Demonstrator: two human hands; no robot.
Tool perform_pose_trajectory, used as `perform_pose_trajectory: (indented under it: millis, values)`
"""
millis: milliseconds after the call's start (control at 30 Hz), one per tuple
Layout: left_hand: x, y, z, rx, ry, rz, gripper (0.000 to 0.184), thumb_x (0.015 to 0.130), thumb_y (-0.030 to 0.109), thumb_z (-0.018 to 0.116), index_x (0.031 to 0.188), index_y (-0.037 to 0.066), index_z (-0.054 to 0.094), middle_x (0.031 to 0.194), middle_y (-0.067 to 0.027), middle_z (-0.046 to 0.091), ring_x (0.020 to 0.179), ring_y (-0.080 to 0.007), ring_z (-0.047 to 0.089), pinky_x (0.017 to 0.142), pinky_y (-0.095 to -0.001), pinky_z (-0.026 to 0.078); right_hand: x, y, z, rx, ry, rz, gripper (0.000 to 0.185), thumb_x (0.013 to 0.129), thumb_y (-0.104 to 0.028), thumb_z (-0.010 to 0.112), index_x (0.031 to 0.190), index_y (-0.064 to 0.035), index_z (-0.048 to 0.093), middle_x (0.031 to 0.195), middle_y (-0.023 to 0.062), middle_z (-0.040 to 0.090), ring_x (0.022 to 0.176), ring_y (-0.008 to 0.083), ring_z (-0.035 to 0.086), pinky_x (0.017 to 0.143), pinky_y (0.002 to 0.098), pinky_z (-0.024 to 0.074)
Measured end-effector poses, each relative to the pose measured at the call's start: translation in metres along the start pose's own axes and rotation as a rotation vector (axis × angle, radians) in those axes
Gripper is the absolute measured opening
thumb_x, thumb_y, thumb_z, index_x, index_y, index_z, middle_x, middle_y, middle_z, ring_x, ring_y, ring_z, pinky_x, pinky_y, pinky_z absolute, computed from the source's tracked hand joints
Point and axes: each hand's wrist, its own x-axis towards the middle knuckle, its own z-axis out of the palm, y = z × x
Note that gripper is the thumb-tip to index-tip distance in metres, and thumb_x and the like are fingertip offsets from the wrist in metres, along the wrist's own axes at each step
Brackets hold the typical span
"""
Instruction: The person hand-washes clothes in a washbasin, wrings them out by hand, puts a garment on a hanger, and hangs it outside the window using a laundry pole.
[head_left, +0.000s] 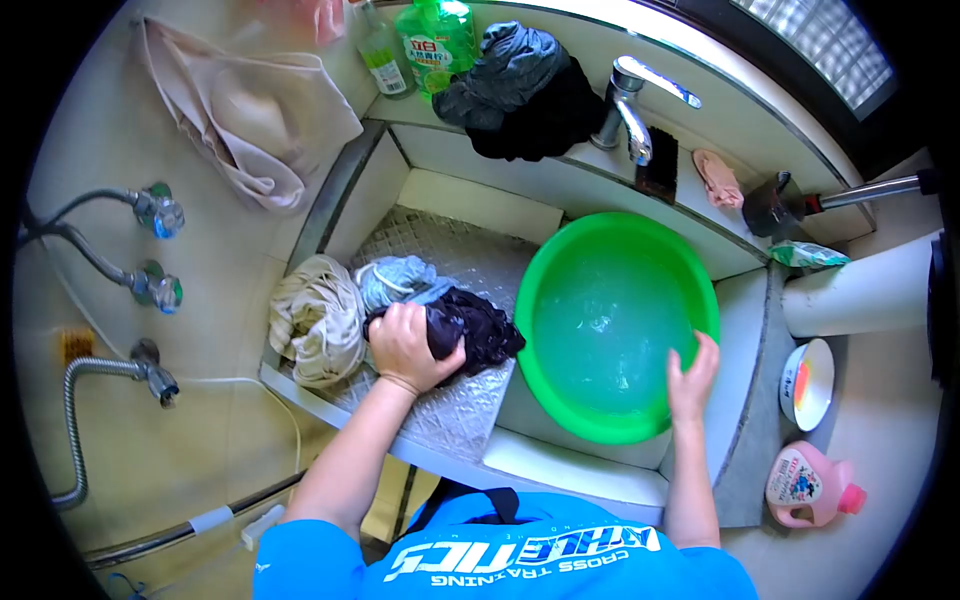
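My left hand (408, 345) grips a black cloth (483, 330) on the textured washboard surface (450, 415) of the sink. Beside it lie a light blue cloth (400, 281) and a beige cloth (318, 318). To the right, a green basin (532, 370) holds cloudy water. My right hand (693, 382) is at the basin's right rim, thumb and fingers apart, with nothing seen in it.
A chrome faucet (628, 108) stands behind the basin. Dark clothes (520, 95) and a green detergent bottle (437, 45) sit on the back ledge. At the right are a white bowl (815, 390) and a pink bottle (808, 487). Valves (158, 211) jut from the left wall.
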Motion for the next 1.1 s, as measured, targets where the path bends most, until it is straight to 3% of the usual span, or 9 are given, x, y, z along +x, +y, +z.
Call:
perform_pose_trajectory:
  millis: [67, 133, 167, 233, 333, 467, 767, 967, 1100]
  values:
    - [0.0, 0.0, 0.002, 0.0, 0.057, 0.008, 0.051, 0.057, 0.044, 0.071, 0.083, 0.004, 0.052, 0.081, -0.0105, 0.053, 0.079, -0.0284, 0.053, 0.063, -0.0402, 0.038, -0.019, 0.062, -0.003, -0.209, 0.082, 0.05, 0.04, 0.077, -0.01, 0.066, 0.113, -0.0013, 0.054, 0.113, 0.0191, 0.055, 0.109, 0.0349, 0.05, 0.097, 0.0428, 0.0384]
    - [0.0, 0.0, 0.002, 0.007, 0.096, 0.019, 0.046, 0.058, 0.044, 0.07, 0.079, 0.008, 0.051, 0.079, -0.0082, 0.052, 0.077, -0.027, 0.053, 0.06, -0.0404, 0.037, -0.035, 0.093, 0.0, 0.042, -0.283, 0.39, 0.04, 0.079, -0.007, 0.065, 0.115, 0.0017, 0.051, 0.102, 0.0174, 0.059, 0.093, 0.0331, 0.059, 0.083, 0.0413, 0.0481]
    - [0.0, 0.0, 0.003, 0.002, 0.095, 0.022, 0.045, 0.059, 0.044, 0.07, 0.079, 0.008, 0.051, 0.079, -0.008, 0.053, 0.077, -0.0269, 0.053, 0.06, -0.0402, 0.037, -0.04, 0.097, -0.001, 0.034, -0.286, 0.392, 0.04, 0.079, -0.007, 0.065, 0.115, 0.0017, 0.051, 0.102, 0.0174, 0.059, 0.093, 0.0331, 0.059, 0.083, 0.0413, 0.0481]
    - [0.0, 0.001, 0.002, 0.013, 0.077, -0.003, 0.045, 0.059, 0.045, 0.07, 0.079, 0.008, 0.051, 0.078, -0.0076, 0.052, 0.077, -0.0266, 0.053, 0.061, -0.0398, 0.037, -0.035, 0.071, -0.005, 0.449, -0.37, 0.886, 0.037, 0.081, -0.007, 0.064, 0.113, 0.0031, 0.049, 0.094, 0.0144, 0.062, 0.08, 0.0267, 0.062, 0.069, 0.0368, 0.0524]
    - [0.0, 0.001, 0.003, 0.017, 0.077, -0.011, 0.045, 0.06, 0.045, 0.07, 0.079, 0.009, 0.051, 0.077, -0.0071, 0.052, 0.076, -0.026, 0.053, 0.06, -0.0396, 0.038, -0.041, 0.072, -0.013, 0.71, -0.285, 0.744, 0.033, 0.083, -0.009, 0.063, 0.111, 0.0013, 0.049, 0.09, 0.0135, 0.062, 0.077, 0.0207, 0.063, 0.056, 0.0302, 0.0523]
    - [-0.003, 0.001, 0.005, 0.022, 0.067, -0.013, 0.045, 0.061, 0.046, 0.069, 0.081, 0.009, 0.053, 0.078, -0.0063, 0.052, 0.077, -0.0249, 0.053, 0.06, -0.0389, 0.038, -0.034, 0.03, -0.051, 0.862, -0.279, 0.756, 0.031, 0.081, -0.002, 0.063, 0.109, 0.0024, 0.05, 0.096, 0.0123, 0.061, 0.08, 0.0195, 0.062, 0.067, 0.032, 0.052]
    - [-0.004, -0.001, 0.005, 0.017, 0.052, -0.047, 0.048, 0.059, 0.045, 0.071, 0.085, 0.008, 0.053, 0.08, -0.0068, 0.053, 0.079, -0.0259, 0.054, 0.062, -0.0396, 0.039, -0.018, -0.017, -0.1, 1.067, -0.223, 0.629, 0.023, 0.083, -0.002, 0.063, 0.104, 0.0022, 0.053, 0.091, 0.0083, 0.063, 0.076, 0.0147, 0.062, 0.067, 0.0261, 0.0506]
    - [-0.004, -0.003, 0.006, -0.003, 0.093, -0.046, 0.044, 0.06, 0.049, 0.068, 0.076, 0.011, 0.052, 0.077, -0.0053, 0.052, 0.076, -0.0235, 0.054, 0.06, -0.0386, 0.038, -0.002, -0.023, -0.109, 1.075, -0.253, 0.643, 0.017, 0.086, -0.008, 0.061, 0.099, 0.0001, 0.055, 0.083, 0.0048, 0.063, 0.064, 0.0085, 0.06, 0.053, 0.0189, 0.0459]
    - [-0.005, -0.004, 0.004, -0.02, 0.069, -0.05, 0.048, 0.059, 0.047, 0.07, 0.082, 0.009, 0.052, 0.078, -0.0068, 0.052, 0.076, -0.0253, 0.053, 0.061, -0.0388, 0.04, 0.011, -0.019, -0.119, 1.066, -0.1, 0.65, 0.012, 0.088, -0.011, 0.061, 0.093, -0.0013, 0.057, 0.079, 0.0022, 0.062, 0.055, 0.0046, 0.055, 0.043, 0.0153, 0.0402]
